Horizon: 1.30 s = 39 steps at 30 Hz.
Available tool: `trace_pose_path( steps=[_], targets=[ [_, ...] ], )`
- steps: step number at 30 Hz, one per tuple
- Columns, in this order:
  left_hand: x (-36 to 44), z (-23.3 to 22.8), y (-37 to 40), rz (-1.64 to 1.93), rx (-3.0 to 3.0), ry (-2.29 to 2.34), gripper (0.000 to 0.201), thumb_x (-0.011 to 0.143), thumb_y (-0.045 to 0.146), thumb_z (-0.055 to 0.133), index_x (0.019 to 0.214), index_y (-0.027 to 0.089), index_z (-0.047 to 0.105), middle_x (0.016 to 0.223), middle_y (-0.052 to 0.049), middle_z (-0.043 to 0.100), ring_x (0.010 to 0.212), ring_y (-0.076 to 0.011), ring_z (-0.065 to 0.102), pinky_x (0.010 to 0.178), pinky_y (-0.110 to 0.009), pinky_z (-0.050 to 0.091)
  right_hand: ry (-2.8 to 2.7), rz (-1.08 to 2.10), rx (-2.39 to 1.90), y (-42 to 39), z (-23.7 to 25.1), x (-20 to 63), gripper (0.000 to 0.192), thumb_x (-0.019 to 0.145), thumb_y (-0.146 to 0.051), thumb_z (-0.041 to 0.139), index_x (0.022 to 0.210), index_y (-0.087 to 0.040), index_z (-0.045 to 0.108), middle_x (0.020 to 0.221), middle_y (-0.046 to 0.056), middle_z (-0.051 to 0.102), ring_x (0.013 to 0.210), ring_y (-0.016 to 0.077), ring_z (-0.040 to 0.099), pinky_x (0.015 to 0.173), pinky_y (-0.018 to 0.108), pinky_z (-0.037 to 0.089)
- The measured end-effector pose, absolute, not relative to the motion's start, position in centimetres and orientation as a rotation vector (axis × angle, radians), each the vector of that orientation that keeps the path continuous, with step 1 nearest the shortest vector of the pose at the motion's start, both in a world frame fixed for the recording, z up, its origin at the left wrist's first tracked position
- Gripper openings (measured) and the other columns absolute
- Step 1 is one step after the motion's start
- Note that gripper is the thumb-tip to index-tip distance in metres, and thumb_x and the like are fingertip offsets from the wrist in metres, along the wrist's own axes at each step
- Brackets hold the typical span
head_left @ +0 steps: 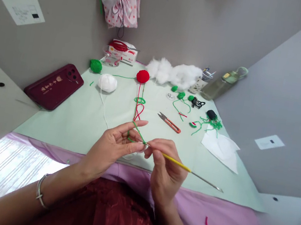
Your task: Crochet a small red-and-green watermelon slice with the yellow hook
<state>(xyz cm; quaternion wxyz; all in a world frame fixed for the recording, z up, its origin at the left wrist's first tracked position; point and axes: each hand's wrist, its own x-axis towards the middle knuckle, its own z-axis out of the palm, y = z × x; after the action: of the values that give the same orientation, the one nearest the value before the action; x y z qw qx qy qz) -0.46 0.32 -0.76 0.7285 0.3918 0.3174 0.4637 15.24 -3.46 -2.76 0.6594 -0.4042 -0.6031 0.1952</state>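
Note:
My left hand [115, 145] pinches green yarn [137, 131] between thumb and fingers, the strand looped over the forefinger. My right hand [166, 164] grips a yellow-handled crochet hook [184, 167] whose tip meets the yarn at my left fingertips. The hook's metal shaft sticks out to the right. Both hands hover over the near edge of a pale green mat [81, 116]. The stitch itself is too small to make out.
On the mat lie a red yarn ball [143, 76], a white ball [107, 82], a green ball [95, 66], orange snips [169, 122], white stuffing [174, 73], small green pieces [183, 96], white paper [221, 148]. A dark red phone [54, 85] leans left; a bottle [224, 82] stands at the back right.

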Motion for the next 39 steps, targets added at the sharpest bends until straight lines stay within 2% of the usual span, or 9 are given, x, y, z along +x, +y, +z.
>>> trace_pose_path(
  steps=[5, 9, 14, 24, 29, 31, 35, 37, 39],
  targets=[
    [-0.1, -0.8, 0.0, 0.886, 0.68, 0.607, 0.051, 0.079, 0.027, 0.094, 0.128, 0.025, 0.08, 0.083, 0.003, 0.068, 0.077, -0.0091, 0.06, 0.077, -0.021, 0.048, -1.544, -0.11, -0.931, -3.3, -4.2, 14.7, 0.041, 0.097, -0.008, 0.069, 0.125, -0.036, 0.078, 0.1, 0.004, 0.072, 0.089, 0.0185, 0.072, 0.071, 0.033, 0.062],
    [-0.5, -0.9, 0.4, 0.791, 0.59, 0.57, 0.045, 0.081, 0.027, 0.092, 0.124, 0.019, 0.082, 0.089, -0.002, 0.071, 0.079, -0.009, 0.06, 0.078, -0.019, 0.049, -1.436, 0.164, -0.893, -3.1, -4.1, 15.1, 0.035, 0.1, -0.009, 0.064, 0.121, -0.033, 0.079, 0.098, 0.002, 0.076, 0.086, 0.0177, 0.073, 0.072, 0.033, 0.061],
    [-1.1, -0.4, 0.8, 0.804, 0.585, 0.588, 0.037, 0.08, 0.023, 0.091, 0.115, 0.015, 0.085, 0.079, 0.0, 0.068, 0.071, -0.0065, 0.057, 0.072, -0.015, 0.049, -1.261, 0.429, -0.877, -3.4, -2.9, 16.0, 0.022, 0.103, -0.017, 0.062, 0.105, -0.028, 0.081, 0.08, 0.001, 0.073, 0.074, 0.0179, 0.069, 0.066, 0.034, 0.057],
    [-1.6, -0.3, 0.9, 0.818, 0.716, 0.615, 0.029, 0.084, 0.026, 0.086, 0.112, 0.02, 0.086, 0.077, 0.001, 0.061, 0.071, -0.0096, 0.051, 0.069, -0.019, 0.044, -1.02, 0.779, -0.796, -3.2, -1.6, 16.0, 0.014, 0.097, -0.031, 0.073, 0.089, -0.024, 0.082, 0.08, 0.002, 0.073, 0.057, 0.011, 0.065, 0.051, 0.025, 0.055],
    [-1.3, -0.4, 0.5, 0.858, 0.815, 0.635, 0.035, 0.085, 0.023, 0.085, 0.119, 0.029, 0.084, 0.086, 0.002, 0.064, 0.078, -0.012, 0.055, 0.081, -0.026, 0.047, -1.052, 0.905, -0.808, -3.1, -1.8, 16.1, 0.015, 0.096, -0.037, 0.075, 0.096, -0.024, 0.082, 0.077, 0.001, 0.072, 0.056, 0.0119, 0.065, 0.05, 0.025, 0.055],
    [-1.1, -0.5, 0.3, 0.876, 0.861, 0.628, 0.035, 0.085, 0.023, 0.085, 0.119, 0.03, 0.084, 0.085, 0.002, 0.066, 0.08, -0.0124, 0.058, 0.085, -0.026, 0.047, -1.145, 0.9, -0.809, -3.2, -2.0, 16.1, 0.014, 0.099, -0.035, 0.072, 0.101, -0.027, 0.083, 0.081, 0.001, 0.072, 0.061, 0.0125, 0.066, 0.056, 0.027, 0.057],
    [-0.8, -0.7, 0.0, 0.862, 0.886, 0.588, 0.037, 0.084, 0.023, 0.088, 0.12, 0.033, 0.083, 0.084, 0.003, 0.07, 0.083, -0.0131, 0.064, 0.088, -0.028, 0.05, -1.352, 0.636, -0.899, -3.6, -2.4, 16.0, 0.019, 0.101, -0.021, 0.069, 0.106, -0.03, 0.084, 0.097, 0.004, 0.077, 0.09, 0.0183, 0.073, 0.077, 0.034, 0.061],
    [-0.9, -0.6, 0.0, 0.873, 0.888, 0.592, 0.038, 0.083, 0.023, 0.09, 0.118, 0.032, 0.083, 0.085, 0.004, 0.069, 0.084, -0.0128, 0.065, 0.089, -0.029, 0.051, -1.347, 0.59, -0.91, -3.6, -2.6, 16.1, 0.021, 0.101, -0.019, 0.068, 0.108, -0.031, 0.083, 0.098, 0.004, 0.079, 0.089, 0.0184, 0.072, 0.077, 0.034, 0.06],
    [-1.1, -0.5, 0.1, 0.892, 0.904, 0.617, 0.038, 0.082, 0.023, 0.09, 0.118, 0.031, 0.083, 0.086, 0.003, 0.068, 0.084, -0.0128, 0.064, 0.09, -0.029, 0.051, -1.299, 0.649, -0.891, -3.5, -2.6, 16.2, 0.018, 0.102, -0.022, 0.067, 0.106, -0.03, 0.083, 0.093, 0.003, 0.079, 0.078, 0.0167, 0.07, 0.07, 0.033, 0.059]
  ],
)
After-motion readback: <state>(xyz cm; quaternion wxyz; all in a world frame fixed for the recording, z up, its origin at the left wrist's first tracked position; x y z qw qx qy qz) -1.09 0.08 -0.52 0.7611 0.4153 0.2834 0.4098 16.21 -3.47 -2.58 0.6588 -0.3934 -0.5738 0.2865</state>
